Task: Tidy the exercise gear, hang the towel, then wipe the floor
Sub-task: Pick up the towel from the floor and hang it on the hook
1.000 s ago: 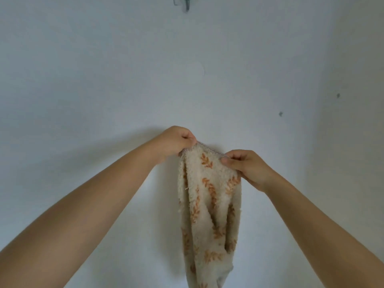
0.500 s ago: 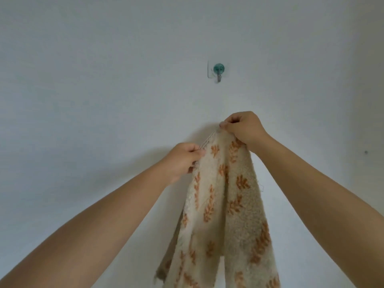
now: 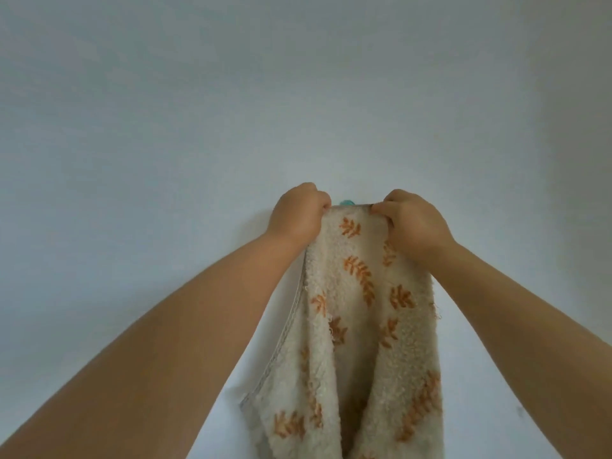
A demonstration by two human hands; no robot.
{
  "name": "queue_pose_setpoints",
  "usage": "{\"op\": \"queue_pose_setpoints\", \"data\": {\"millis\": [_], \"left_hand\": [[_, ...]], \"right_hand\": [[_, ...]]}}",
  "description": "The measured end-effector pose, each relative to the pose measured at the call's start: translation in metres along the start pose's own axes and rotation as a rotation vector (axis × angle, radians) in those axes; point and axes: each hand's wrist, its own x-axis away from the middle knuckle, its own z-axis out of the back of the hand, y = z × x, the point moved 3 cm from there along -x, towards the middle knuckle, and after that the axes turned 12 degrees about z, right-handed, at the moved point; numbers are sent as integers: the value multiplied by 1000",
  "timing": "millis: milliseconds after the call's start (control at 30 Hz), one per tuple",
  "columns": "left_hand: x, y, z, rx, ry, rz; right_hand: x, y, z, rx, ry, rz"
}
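Note:
A cream towel [image 3: 354, 313] with orange leaf prints hangs down from both of my raised hands against the white wall. My left hand [image 3: 298, 213] grips its top edge on the left. My right hand [image 3: 414, 223] pinches the top edge on the right. The stretch of edge between them is held taut and level right at the teal wall hook [image 3: 347, 202], of which only the top shows above the towel. Whether the towel touches the hook cannot be told.
A plain white wall [image 3: 198, 111] fills the view, with a corner to a side wall [image 3: 583, 160] at the right. A small dark mark [image 3: 520, 413] sits low on the right.
Both hands have lifted the towel's top edge up to the hook. My left hand rose level with the right, and the edge between them is now stretched flat across the hook.

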Motion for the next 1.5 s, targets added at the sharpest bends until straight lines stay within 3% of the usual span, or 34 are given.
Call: {"op": "queue_pose_setpoints", "data": {"millis": [133,333,467,600,733,867,1000,1067,1167,1300,1500], "left_hand": [[-29,6,-15,-108,47,-31],[-23,5,-31,-44,-9,-27],[-8,11,-31,-30,-129,-29],[6,12,-36,28,-198,73],[18,14,-31,196,-272,149],[41,-4,-18,79,-265,227],[79,-35,-7,-132,-344,289],[102,-53,1,-247,-381,342],[149,-79,16,-414,-447,448],[227,-114,47,-598,-530,613],[367,-163,120,-804,-709,846]], "right_hand": [[-20,14,-6,-27,-36,-139],[-11,8,-15,81,-72,-89],[1,3,-19,-49,-156,-201],[11,-3,-19,-292,-197,-309],[24,-20,-21,-298,-290,-236],[42,-44,-22,-3,-95,-64],[60,-80,-25,15,120,22],[67,-105,-32,-53,144,77],[80,-146,-50,-159,62,101],[107,-217,-84,-438,-318,136],[162,-354,-99,-754,-535,260]]}}
